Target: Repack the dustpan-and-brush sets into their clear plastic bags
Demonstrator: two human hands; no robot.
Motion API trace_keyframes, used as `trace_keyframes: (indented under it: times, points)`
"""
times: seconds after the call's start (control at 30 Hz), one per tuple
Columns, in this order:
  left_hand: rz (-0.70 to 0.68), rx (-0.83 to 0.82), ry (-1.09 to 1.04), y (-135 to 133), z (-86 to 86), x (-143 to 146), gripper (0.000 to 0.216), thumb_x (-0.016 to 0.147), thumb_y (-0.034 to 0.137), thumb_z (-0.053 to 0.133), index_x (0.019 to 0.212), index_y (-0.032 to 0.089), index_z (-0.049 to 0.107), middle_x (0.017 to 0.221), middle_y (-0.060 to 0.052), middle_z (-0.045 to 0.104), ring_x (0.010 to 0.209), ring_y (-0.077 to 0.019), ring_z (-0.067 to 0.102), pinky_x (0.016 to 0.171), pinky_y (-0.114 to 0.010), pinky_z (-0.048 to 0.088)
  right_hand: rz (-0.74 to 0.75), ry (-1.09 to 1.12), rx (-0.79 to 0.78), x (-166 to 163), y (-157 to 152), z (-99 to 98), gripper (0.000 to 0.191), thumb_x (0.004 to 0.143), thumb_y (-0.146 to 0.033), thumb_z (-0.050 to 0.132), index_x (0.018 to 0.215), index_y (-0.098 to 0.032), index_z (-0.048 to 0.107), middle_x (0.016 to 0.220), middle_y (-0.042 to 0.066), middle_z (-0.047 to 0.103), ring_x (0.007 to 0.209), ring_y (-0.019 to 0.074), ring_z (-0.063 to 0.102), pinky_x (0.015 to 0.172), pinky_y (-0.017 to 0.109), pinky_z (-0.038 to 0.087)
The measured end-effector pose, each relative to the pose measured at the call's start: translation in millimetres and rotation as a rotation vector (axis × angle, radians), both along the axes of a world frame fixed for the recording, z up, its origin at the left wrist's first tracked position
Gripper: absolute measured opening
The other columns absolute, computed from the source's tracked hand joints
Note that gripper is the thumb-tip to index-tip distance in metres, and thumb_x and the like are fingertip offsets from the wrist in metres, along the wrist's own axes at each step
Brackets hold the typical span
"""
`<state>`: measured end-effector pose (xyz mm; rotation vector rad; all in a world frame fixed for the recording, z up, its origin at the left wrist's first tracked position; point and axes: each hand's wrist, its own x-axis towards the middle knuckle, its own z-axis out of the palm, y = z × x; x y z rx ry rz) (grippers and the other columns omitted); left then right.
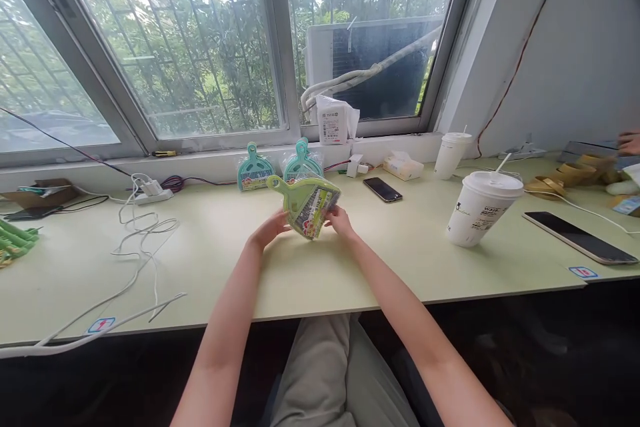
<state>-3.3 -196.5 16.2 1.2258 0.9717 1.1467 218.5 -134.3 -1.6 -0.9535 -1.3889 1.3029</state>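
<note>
A green mini dustpan and brush set (309,205) in clear wrap with a printed label is held tilted just above the middle of the table, its handle pointing up and left. My left hand (273,228) grips its lower left side, fingers partly behind it. At its lower right edge my right hand (340,220) is closed on it. Behind it, two teal dustpan sets lean against the window wall: one teal dustpan set (255,170) on the left, and another teal dustpan set (302,159) partly covered by the green one.
White cables (145,240) sprawl at left by a power strip (153,193). A phone (383,189), a tissue pack (403,165), two lidded cups (483,207) and a larger phone or tablet (580,237) lie to the right. Another person's hand (629,143) shows at far right.
</note>
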Motion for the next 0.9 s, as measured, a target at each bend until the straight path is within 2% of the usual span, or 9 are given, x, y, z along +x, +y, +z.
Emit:
trace_keyframes:
  times: [0.13, 0.23, 0.4, 0.5, 0.67, 0.8, 0.9]
  points:
    - [0.064, -0.008, 0.064, 5, -2.6, -10, 0.054, 0.076, 0.060, 0.064, 0.111, 0.018, 0.067, 0.111, -0.014, 0.068, 0.104, -0.0273, 0.063, 0.093, -0.043, 0.048, -0.007, 0.004, -0.036, 11, 6, 5.6, 0.013, 0.077, -0.020, 0.066, 0.087, -0.013, 0.064, 0.082, 0.005, 0.069, 0.059, 0.0115, 0.064, 0.051, 0.024, 0.057]
    - [0.192, -0.053, 0.059, 12, -8.6, -14, 0.056, 0.072, 0.064, 0.066, 0.100, 0.015, 0.069, 0.100, -0.014, 0.070, 0.089, -0.0249, 0.067, 0.086, -0.040, 0.051, -0.027, -0.008, -0.103, 12, 5, 8.8, 0.009, 0.075, -0.016, 0.069, 0.082, -0.012, 0.065, 0.073, 0.004, 0.068, 0.052, 0.0123, 0.064, 0.049, 0.026, 0.059]
    - [0.376, -0.104, 0.029, 20, -13.8, -10, 0.052, 0.074, 0.061, 0.066, 0.102, 0.017, 0.067, 0.098, -0.012, 0.070, 0.072, -0.0196, 0.067, 0.072, -0.036, 0.055, -0.094, -0.008, -0.098, 11, 5, 10.2, 0.009, 0.076, -0.018, 0.071, 0.075, -0.012, 0.065, 0.070, 0.004, 0.068, 0.049, 0.0138, 0.065, 0.046, 0.026, 0.059]
    - [0.466, -0.075, 0.009, 23, -14.5, -10, 0.047, 0.079, 0.056, 0.063, 0.107, 0.019, 0.065, 0.102, -0.010, 0.069, 0.073, -0.0179, 0.067, 0.070, -0.034, 0.055, -0.128, -0.023, -0.076, 10, 3, 10.7, 0.011, 0.077, -0.021, 0.071, 0.073, -0.013, 0.065, 0.066, 0.003, 0.067, 0.047, 0.0141, 0.064, 0.046, 0.025, 0.059]
    - [0.635, -0.094, 0.008, 26, -14.5, -17, 0.038, 0.083, 0.050, 0.060, 0.096, 0.015, 0.065, 0.106, -0.013, 0.069, 0.074, -0.0166, 0.066, 0.067, -0.029, 0.054, -0.063, -0.044, -0.083, 9, -4, 14.2, 0.011, 0.078, -0.020, 0.069, 0.073, -0.013, 0.063, 0.067, 0.004, 0.068, 0.049, 0.0147, 0.065, 0.047, 0.027, 0.059]
    - [0.728, 0.000, -0.006, 22, -8.6, -29, 0.041, 0.090, 0.050, 0.049, 0.111, 0.017, 0.062, 0.115, -0.013, 0.067, 0.094, -0.0202, 0.067, 0.080, -0.033, 0.051, -0.012, -0.040, -0.078, 16, -2, 18.5, 0.009, 0.078, -0.019, 0.069, 0.075, -0.012, 0.065, 0.070, 0.003, 0.069, 0.050, 0.0133, 0.064, 0.048, 0.026, 0.059]
    - [0.780, 0.142, 0.122, 15, -2.0, -34, 0.044, 0.086, 0.052, 0.054, 0.110, 0.017, 0.065, 0.117, -0.013, 0.066, 0.108, -0.0254, 0.062, 0.091, -0.038, 0.046, 0.124, -0.070, -0.082, 25, 0, 21.7, 0.010, 0.075, -0.019, 0.072, 0.076, -0.012, 0.066, 0.069, 0.004, 0.070, 0.051, 0.0125, 0.064, 0.046, 0.023, 0.056]
